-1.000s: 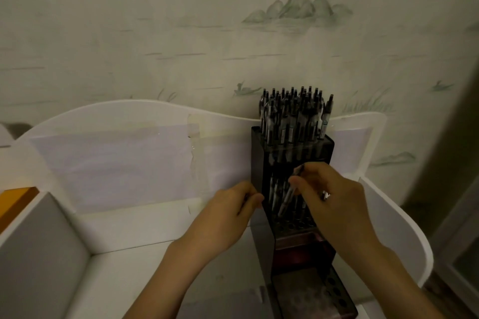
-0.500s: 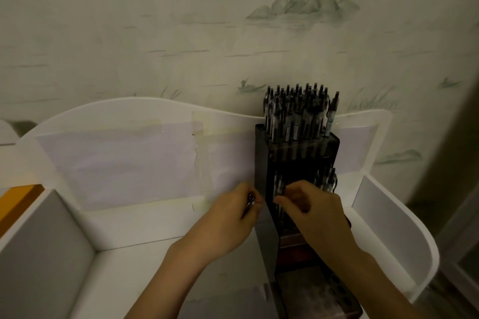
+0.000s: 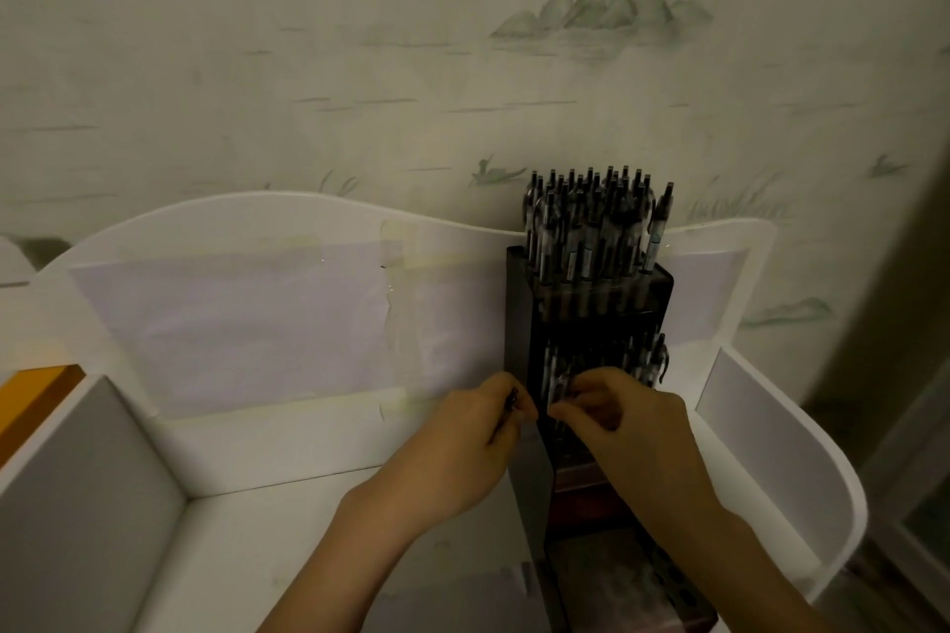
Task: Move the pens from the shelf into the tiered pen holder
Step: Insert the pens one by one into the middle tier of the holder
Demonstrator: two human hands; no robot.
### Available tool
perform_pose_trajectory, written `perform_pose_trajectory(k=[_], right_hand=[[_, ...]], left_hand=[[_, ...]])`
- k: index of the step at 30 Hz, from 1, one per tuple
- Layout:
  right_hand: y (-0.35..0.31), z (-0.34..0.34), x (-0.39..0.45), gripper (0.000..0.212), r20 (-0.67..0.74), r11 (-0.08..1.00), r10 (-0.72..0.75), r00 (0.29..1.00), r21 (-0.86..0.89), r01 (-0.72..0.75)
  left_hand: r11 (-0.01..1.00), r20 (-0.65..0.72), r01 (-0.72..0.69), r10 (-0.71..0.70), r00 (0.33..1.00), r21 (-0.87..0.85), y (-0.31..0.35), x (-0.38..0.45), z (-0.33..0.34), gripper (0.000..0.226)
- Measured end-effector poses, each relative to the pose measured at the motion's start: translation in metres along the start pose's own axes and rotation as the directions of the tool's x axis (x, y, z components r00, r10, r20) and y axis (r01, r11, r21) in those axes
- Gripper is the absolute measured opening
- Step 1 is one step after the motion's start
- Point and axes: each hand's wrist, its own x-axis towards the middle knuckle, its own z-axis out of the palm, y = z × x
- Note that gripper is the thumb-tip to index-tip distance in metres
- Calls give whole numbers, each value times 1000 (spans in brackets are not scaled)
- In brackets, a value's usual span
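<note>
Two hands are seen at the tiered pen holder (image 3: 519,324), which stands on a white shelf (image 3: 308,452). A dark pen (image 3: 506,409) is gripped in the curled left hand (image 3: 462,442) beside the holder's left wall. The right hand (image 3: 617,427), fingers curled, is pinched at pens in the middle tier. Behind, the top tier is packed with upright pens (image 3: 591,231).
</note>
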Motion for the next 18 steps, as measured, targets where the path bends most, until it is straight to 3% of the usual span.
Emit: perform_pose_trajectory(k=[4,9,14,18], right_hand=[[-12,-9,-6,22,-92,995,-101,991,5,102],[-21,-7,-7,15,74,940,-336,939,97,328],[-21,-6,-7,23,103,930,-340,935,183,318],[-22,-7,-6,17,122,935,-317,940,209,288]], left_hand=[[1000,10,-17,16,1000,10,1,-1,0,15],[998,63,-19,16,998,58,4,0,2,7],[996,97,-38,31,995,79,5,0,3,12],[997,104,-41,33,994,71,6,-1,4,6]])
